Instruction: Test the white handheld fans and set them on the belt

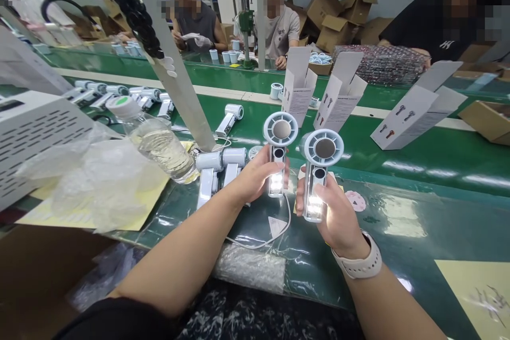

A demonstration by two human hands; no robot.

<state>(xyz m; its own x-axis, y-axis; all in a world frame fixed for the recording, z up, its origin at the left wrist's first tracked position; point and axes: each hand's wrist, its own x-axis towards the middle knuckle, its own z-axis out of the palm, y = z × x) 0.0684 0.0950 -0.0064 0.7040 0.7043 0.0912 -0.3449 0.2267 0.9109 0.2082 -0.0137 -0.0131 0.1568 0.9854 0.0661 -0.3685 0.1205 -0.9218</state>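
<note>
Two light-blue handheld fans are held upright side by side above the bench. My left hand [257, 175] is closed round the handle of one handheld fan [280, 128], its thumb across the front below a round dark button. A white cable [287, 218] runs down from the bottom of that fan. My right hand [338, 212] grips the other handheld fan [323, 147], thumb on the front of the handle. Bright light shows on the lower handles of both. Left of my left hand, more blue-and-silver fans [209, 162] lie on the bench.
A water bottle [159, 143] leans beside plastic bags [99, 175] at the left. A post [179, 74] rises from the bench. Open white boxes [410, 109] stand on the green belt [354, 151]. Several co-workers sit across. A yellow sheet [478, 297] lies at right.
</note>
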